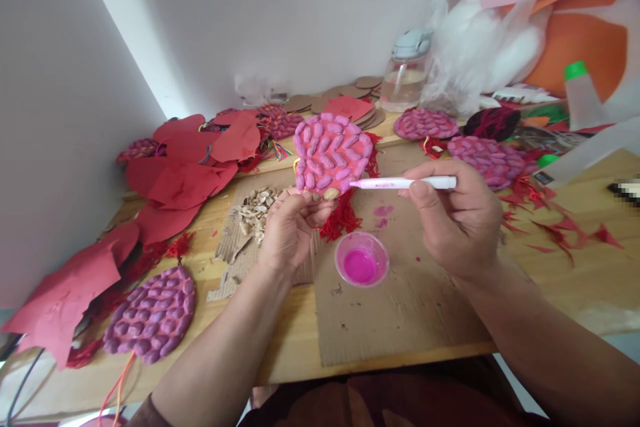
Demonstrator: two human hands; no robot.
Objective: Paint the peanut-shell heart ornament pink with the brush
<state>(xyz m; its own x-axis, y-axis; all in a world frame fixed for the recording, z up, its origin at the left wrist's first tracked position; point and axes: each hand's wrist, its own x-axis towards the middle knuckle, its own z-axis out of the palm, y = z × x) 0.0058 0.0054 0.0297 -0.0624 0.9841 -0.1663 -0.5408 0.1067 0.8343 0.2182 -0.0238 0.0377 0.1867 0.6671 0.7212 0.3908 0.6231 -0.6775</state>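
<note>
In the head view, my left hand [293, 230] grips the lower edge of a round red disc [333, 153] covered with pinkish-purple peanut shells. One shell [331, 194] near that edge is still its natural tan colour. My right hand [457, 220] is closed around a white paint marker [405, 183], held level. Its pink tip touches or nearly touches the disc's lower right part, beside the tan shell. A red tassel [343, 219] hangs behind the disc. Below it, a small clear cup [361, 260] of magenta paint stands on the cardboard [400, 320].
Broken peanut shells [255, 213] lie left of my hand. Red paper pieces [185, 167] are heaped at the left, with a finished-looking shell disc [153, 313] in front. More discs [490, 160], red scraps [570, 230], a water bottle [404, 73] and a plastic bag [475, 40] occupy the right and back.
</note>
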